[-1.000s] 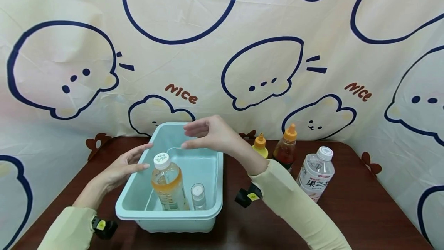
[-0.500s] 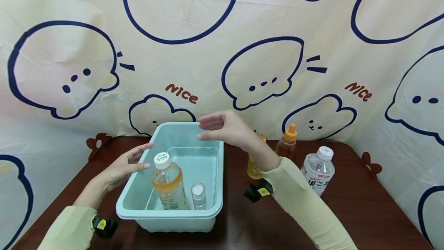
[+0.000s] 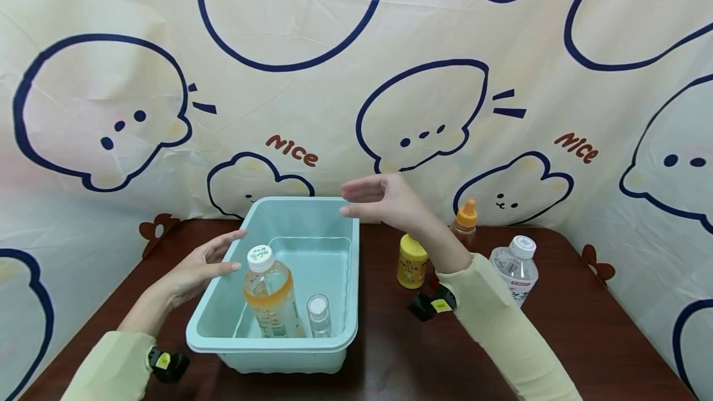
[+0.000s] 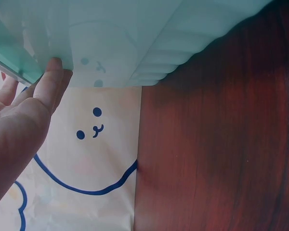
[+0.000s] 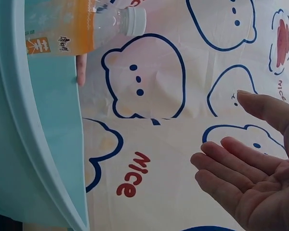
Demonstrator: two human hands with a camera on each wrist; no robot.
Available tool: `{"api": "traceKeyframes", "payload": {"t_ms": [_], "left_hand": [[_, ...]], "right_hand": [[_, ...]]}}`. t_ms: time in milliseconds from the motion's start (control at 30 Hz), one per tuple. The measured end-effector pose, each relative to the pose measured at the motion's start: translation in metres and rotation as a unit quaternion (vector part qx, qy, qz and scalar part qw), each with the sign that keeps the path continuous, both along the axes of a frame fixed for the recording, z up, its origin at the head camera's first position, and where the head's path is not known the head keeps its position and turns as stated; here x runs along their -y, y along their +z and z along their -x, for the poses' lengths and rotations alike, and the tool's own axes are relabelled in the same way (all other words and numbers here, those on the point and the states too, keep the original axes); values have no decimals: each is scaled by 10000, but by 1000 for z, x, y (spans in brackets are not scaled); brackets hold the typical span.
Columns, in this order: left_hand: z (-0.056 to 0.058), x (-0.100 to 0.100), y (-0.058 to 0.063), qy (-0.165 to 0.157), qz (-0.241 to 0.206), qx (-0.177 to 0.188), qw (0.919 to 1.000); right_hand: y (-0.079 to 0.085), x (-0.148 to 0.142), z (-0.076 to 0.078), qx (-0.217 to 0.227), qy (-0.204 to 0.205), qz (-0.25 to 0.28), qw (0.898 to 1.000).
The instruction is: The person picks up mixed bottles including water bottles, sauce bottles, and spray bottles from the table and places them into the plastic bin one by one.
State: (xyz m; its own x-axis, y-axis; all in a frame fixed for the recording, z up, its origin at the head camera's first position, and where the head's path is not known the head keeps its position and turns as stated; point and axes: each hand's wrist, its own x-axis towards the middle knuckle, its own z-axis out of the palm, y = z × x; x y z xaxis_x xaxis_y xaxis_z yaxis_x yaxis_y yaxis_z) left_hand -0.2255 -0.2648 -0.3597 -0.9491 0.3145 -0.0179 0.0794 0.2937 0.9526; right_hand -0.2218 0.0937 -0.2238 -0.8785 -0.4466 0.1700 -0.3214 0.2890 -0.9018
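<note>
A light blue plastic basin (image 3: 312,265) stands on the table. Inside it, a clear bottle with an orange band and white cap (image 3: 273,296) leans a little beside a small clear bottle (image 3: 319,317). My left hand (image 3: 203,263) rests at the basin's left rim, fingers fairly straight against its outer wall (image 4: 120,43) and thumb over the edge. My right hand (image 3: 390,203) hovers by the far right corner, palm facing left, fingers relaxed and holding nothing. It shows at the right of the right wrist view, apart from the basin.
Right of the basin stand a yellow bottle (image 3: 412,265), its top hidden behind my right arm, a dark squeeze bottle with an orange nozzle (image 3: 466,215) and a clear labelled drink bottle (image 3: 515,271). A printed curtain (image 3: 312,104) hangs behind the table (image 3: 579,314).
My right hand has drawn right from over the basin to its far right corner, uncovering the basin's interior. My left hand, the basin and the bottles have stayed put.
</note>
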Motion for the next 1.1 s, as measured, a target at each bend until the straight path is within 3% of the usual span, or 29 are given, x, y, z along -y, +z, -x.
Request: {"api": "traceKeyframes", "payload": {"t_ms": [467,867,1100], "left_hand": [[-1,1,1,-49,-45,-64,10000],[-1,0,1,-65,-37,-50,10000],[-1,1,1,-62,-40,-49,10000]], "right_hand": [[5,-32,1,1,-515,-26,9987],[-2,-56,5,-62,-1006,41,9949],[-8,-65,7,-179,-1085,80,9939]]}}
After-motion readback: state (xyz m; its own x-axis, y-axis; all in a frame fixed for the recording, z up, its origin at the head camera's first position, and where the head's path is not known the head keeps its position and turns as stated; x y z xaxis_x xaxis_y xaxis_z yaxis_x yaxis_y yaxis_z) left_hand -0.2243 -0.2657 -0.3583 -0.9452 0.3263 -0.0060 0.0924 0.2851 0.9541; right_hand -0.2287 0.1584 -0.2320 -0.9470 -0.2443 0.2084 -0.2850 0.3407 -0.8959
